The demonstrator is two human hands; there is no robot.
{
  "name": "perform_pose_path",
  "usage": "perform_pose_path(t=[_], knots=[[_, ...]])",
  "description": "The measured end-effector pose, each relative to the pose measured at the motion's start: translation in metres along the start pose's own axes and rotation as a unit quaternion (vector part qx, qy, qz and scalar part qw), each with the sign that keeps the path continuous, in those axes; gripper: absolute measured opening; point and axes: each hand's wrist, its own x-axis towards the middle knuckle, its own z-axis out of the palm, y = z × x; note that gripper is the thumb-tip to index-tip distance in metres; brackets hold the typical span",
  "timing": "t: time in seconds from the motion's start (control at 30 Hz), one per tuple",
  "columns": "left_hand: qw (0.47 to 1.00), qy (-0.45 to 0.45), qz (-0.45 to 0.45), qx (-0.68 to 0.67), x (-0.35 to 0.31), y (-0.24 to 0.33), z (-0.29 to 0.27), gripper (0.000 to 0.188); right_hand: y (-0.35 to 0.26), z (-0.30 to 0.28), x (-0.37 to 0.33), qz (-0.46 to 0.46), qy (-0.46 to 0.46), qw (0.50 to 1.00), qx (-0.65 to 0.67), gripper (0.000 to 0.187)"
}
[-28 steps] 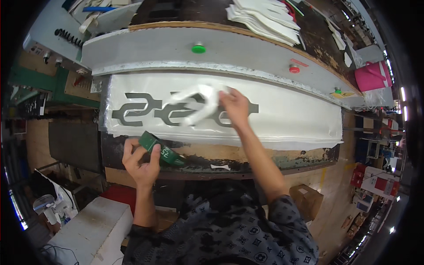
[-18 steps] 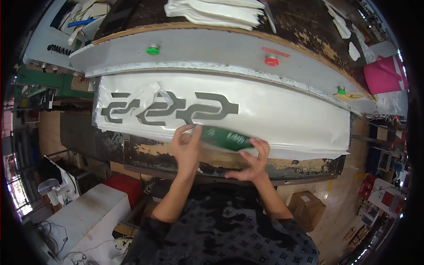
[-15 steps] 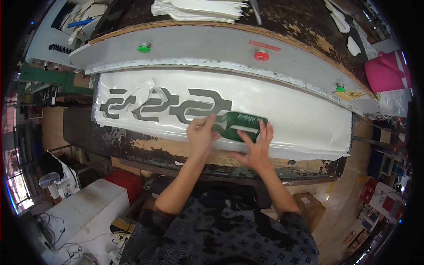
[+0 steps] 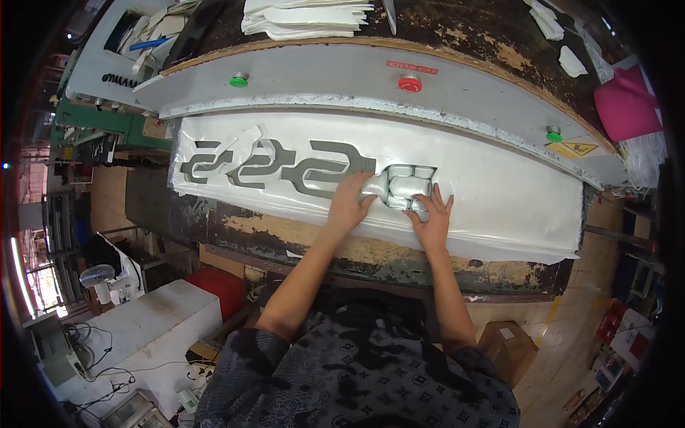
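Observation:
A fork-shaped cutting die (image 4: 411,186) with thin metal walls lies on the white sheet material (image 4: 492,192), its pale, hollow-looking face upward. My left hand (image 4: 349,202) grips the narrow left end, thumb at the near side. At the right end my right hand (image 4: 434,221) has its thumb on the near edge and its fingers along the side. Left of the die, several fork-shaped cut-outs (image 4: 328,168) show dark grey through the sheet. A loose white strip (image 4: 245,146) lies across some of them.
A grey machine beam (image 4: 321,75) runs behind the sheet, with a red button (image 4: 409,83) and green buttons (image 4: 239,80). Stacked white pieces (image 4: 307,18) lie on the worn surface above. A pink bucket (image 4: 628,103) stands far right. Worn wood (image 4: 285,232) edges the near side.
The die has been turned over: its green, lettered side faced up before, and now its pale, walled side does. Both hands have moved with it and hold its ends. The view has shifted slightly.

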Motion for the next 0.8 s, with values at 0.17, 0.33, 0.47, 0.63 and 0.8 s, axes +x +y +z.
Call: perform_pose_path(t=[0.17, 0.33, 0.47, 0.63, 0.8], knots=[[0.994, 0.096, -0.043, -0.024, -0.021, -0.015, 0.015, 0.063, -0.026, 0.004, -0.012, 0.015, 0.076, 0.997, 0.010, 0.048], [0.993, 0.113, -0.024, 0.009, -0.026, -0.024, 0.026, 0.060, -0.023, 0.007, -0.026, 0.037, 0.126, 0.991, 0.023, 0.046], [0.992, 0.127, -0.016, -0.015, -0.019, -0.021, 0.020, 0.059, -0.027, 0.009, -0.029, 0.033, 0.118, 0.992, -0.002, 0.042], [0.993, 0.096, -0.062, -0.019, -0.019, -0.022, 0.009, 0.060, -0.026, 0.008, -0.027, 0.040, 0.088, 0.995, 0.023, 0.039], [0.993, 0.095, -0.072, -0.028, -0.016, -0.015, 0.006, 0.074, -0.023, 0.008, -0.030, 0.046, 0.061, 0.997, 0.016, 0.042]])
